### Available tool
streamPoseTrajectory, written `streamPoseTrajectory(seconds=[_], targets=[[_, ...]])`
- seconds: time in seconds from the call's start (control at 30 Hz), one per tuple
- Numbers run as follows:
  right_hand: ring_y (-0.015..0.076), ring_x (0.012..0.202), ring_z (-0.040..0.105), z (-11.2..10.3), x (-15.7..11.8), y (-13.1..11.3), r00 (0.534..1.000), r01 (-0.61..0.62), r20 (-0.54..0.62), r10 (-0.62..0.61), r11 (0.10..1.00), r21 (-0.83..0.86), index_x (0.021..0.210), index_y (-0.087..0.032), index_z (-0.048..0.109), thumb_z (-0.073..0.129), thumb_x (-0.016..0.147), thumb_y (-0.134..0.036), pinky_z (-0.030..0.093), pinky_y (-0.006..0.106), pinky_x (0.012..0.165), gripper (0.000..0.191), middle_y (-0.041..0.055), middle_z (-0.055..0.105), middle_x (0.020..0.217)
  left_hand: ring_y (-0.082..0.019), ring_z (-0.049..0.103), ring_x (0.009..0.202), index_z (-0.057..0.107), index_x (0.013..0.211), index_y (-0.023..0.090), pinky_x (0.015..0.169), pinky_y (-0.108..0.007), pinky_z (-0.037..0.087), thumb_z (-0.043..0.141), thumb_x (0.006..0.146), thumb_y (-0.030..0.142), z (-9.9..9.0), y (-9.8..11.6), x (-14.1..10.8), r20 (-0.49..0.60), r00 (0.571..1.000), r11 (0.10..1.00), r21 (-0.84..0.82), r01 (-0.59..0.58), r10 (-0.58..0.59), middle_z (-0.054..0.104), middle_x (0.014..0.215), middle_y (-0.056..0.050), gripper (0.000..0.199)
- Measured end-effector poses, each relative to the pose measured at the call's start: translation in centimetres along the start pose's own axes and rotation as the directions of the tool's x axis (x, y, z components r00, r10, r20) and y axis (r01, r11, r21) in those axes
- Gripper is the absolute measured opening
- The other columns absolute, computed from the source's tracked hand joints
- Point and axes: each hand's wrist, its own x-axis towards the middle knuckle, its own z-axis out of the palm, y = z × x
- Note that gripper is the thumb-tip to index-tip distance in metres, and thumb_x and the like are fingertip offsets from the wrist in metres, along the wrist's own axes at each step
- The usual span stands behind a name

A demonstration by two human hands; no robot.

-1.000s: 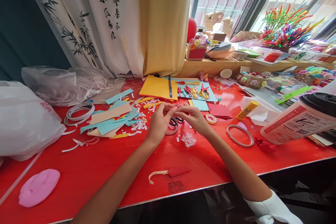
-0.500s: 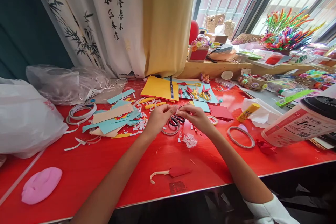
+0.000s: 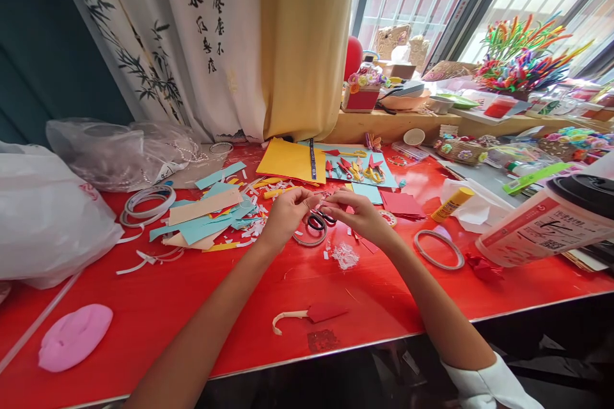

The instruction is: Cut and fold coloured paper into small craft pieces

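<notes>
**Two hands meet over a small reddish bit**

The small reddish bit [image 3: 324,195] sits between the fingertips of the left hand [image 3: 285,214] and the right hand [image 3: 359,212], above the red table [image 3: 230,307]. It seems to be paper, though the fingers cover too much to show its shape or long axis. Neither hand is clearly nearer; it lies right at both sets of tips.

Each thumb is pressed towards its forefinger in a pinch, the other fingers curled in. The left forearm slants up from the lower left, the right one from the lower right, and the two close into a peak, backs of the hands upward.

Just on the wearer's side of the fingers are the black handles of the scissors [image 3: 314,229] and a roll of tape [image 3: 309,244]. White shreds [image 3: 345,256] lie near them. Farther back towards the wearer, a folded red piece [image 3: 326,313] points rightward, its pale curved stem [image 3: 288,315] to the left. Beyond the fingers is a yellow sheet [image 3: 288,160].
</notes>
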Motion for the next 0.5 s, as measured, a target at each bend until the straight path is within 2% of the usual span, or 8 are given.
streamPoseTrajectory(seconds=[0.1, 0.2, 0.3, 0.37, 0.5], targets=[[0.0116, 0.064, 0.044, -0.13, 0.00, -0.57, 0.999, -0.041, 0.025, 0.040, 0.999, 0.034, 0.081, -0.016, 0.063, 0.048, 0.086, -0.035, 0.036, 0.024, 0.059, 0.024, 0.0021, 0.055, 0.068, -0.007, 0.042, 0.053, 0.056, 0.072, 0.014, 0.053, -0.021, 0.035, 0.056, 0.074, 0.046, 0.02, 0.04, 0.11, 0.006, 1.000, 1.000, 0.006, 0.009, -0.009, 0.049, 0.062, 0.002, 0.032], [0.0113, 0.063, 0.044, -0.36, -0.01, -0.80, 0.998, -0.064, 0.011, 0.064, 0.996, 0.057, 0.080, -0.016, 0.063, 0.048, 0.086, -0.036, 0.036, 0.024, 0.057, 0.026, 0.0016, 0.053, 0.066, -0.009, 0.048, 0.061, 0.059, 0.083, 0.014, 0.054, -0.022, 0.038, 0.048, 0.078, 0.051, 0.09, 0.14, 0.14, 0.042, 0.999, 0.998, -0.057, 0.034, -0.031, 0.056, 0.077, -0.002, 0.038], [0.0112, 0.061, 0.044, -0.47, -0.05, -0.75, 0.998, -0.068, 0.009, 0.067, 0.996, 0.065, 0.077, -0.017, 0.063, 0.049, 0.085, -0.036, 0.036, 0.024, 0.057, 0.025, 0.0013, 0.053, 0.064, -0.010, 0.050, 0.067, 0.058, 0.097, 0.016, 0.056, -0.022, 0.040, 0.053, 0.075, 0.050, 0.12, 0.17, 0.06, 0.022, 0.999, 0.998, -0.057, 0.038, -0.037, 0.058, 0.090, -0.004, 0.041], [0.0112, 0.061, 0.044, -0.43, -0.09, -0.68, 0.998, -0.061, 0.029, 0.059, 0.996, 0.069, 0.077, -0.017, 0.063, 0.050, 0.084, -0.036, 0.035, 0.024, 0.056, 0.025, 0.0012, 0.052, 0.064, -0.010, 0.050, 0.067, 0.059, 0.095, 0.016, 0.060, -0.022, 0.040, 0.058, 0.072, 0.046, 0.13, 0.14, -0.03, 0.021, 1.000, 1.000, -0.026, 0.006, -0.005, 0.059, 0.086, -0.003, 0.038], [0.0117, 0.065, 0.046, -0.31, -0.21, -0.69, 0.995, -0.080, 0.064, 0.075, 0.995, 0.068, 0.080, -0.016, 0.064, 0.049, 0.085, -0.035, 0.036, 0.025, 0.059, 0.025, 0.0024, 0.055, 0.068, -0.011, 0.051, 0.068, 0.063, 0.079, 0.014, 0.064, -0.022, 0.041, 0.056, 0.075, 0.044, 0.18, 0.05, -0.12, 0.037, 0.998, 0.999, 0.012, -0.047, 0.047, 0.056, 0.071, 0.000, 0.031]])
